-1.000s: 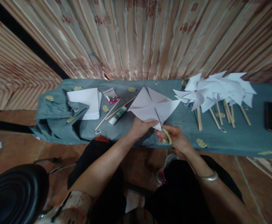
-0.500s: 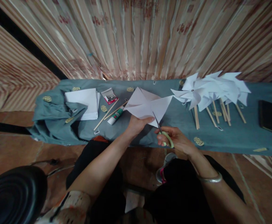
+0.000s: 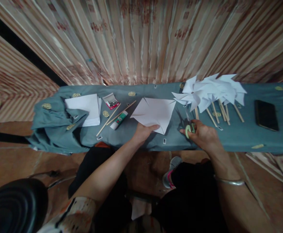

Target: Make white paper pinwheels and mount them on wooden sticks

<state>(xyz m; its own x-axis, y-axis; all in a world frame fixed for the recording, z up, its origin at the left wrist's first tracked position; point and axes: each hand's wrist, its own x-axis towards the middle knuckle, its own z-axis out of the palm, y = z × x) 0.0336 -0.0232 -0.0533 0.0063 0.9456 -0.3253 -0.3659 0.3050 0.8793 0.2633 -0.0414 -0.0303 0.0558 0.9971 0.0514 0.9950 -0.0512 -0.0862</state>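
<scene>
My left hand (image 3: 145, 131) pinches the near edge of a white sheet of paper (image 3: 153, 111), thumb on top. Slits run inward from the sheet's corners. To the right, my right hand (image 3: 201, 132) grips a pair of scissors (image 3: 190, 129) with pale green handles, low over the cloth, its blades pointing away from me and apart from the paper. Just beyond the scissors lies a bunch of white paper pinwheels (image 3: 211, 92) on wooden sticks.
A teal patterned cloth (image 3: 131, 142) covers the narrow table. On the left lie stacked paper (image 3: 83, 108), a small red-and-white box of metal pins (image 3: 112, 102), wooden sticks (image 3: 108, 119) and a glue tube (image 3: 119, 120). A black phone (image 3: 266, 115) rests at the right. A pleated curtain (image 3: 141, 48) hangs behind.
The scissors have left the paper and moved right with my right hand, down toward the cloth. The sheet now lies flatter, still in my left hand. The view has shifted slightly right.
</scene>
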